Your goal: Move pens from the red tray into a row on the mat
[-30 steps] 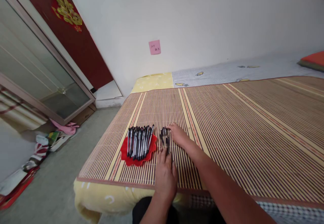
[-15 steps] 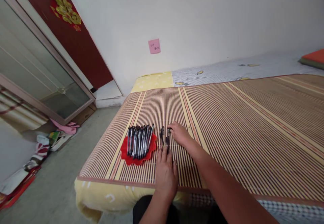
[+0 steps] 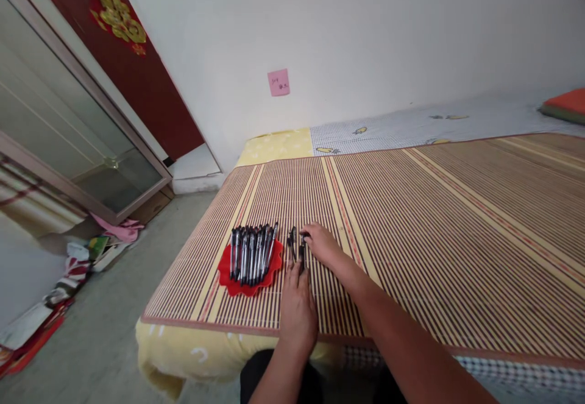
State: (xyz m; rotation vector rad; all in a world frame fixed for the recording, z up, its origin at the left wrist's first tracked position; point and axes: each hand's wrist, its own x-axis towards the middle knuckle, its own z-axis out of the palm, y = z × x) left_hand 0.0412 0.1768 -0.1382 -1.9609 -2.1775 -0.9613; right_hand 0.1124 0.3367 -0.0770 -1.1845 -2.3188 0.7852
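Several black pens (image 3: 250, 254) lie side by side on a red scalloped plate (image 3: 227, 280) near the front left of a striped bamboo mat (image 3: 411, 221). Just right of the plate, a small bunch of pens (image 3: 295, 244) lies on the mat. My left hand (image 3: 298, 309) rests flat on the mat with its fingertips on the near ends of that bunch. My right hand (image 3: 322, 243) reaches in from the right and its curled fingers pinch the bunch's far ends.
The mat covers a bed with a yellow sheet (image 3: 274, 147) against a white wall bearing a pink note (image 3: 278, 82). A glass-fronted cabinet (image 3: 68, 124) and clutter on the floor (image 3: 68, 270) lie to the left. A red cushion (image 3: 565, 104) sits at far right.
Both hands have stayed at the small bunch of pens, shifting only slightly. The view has drifted a little.
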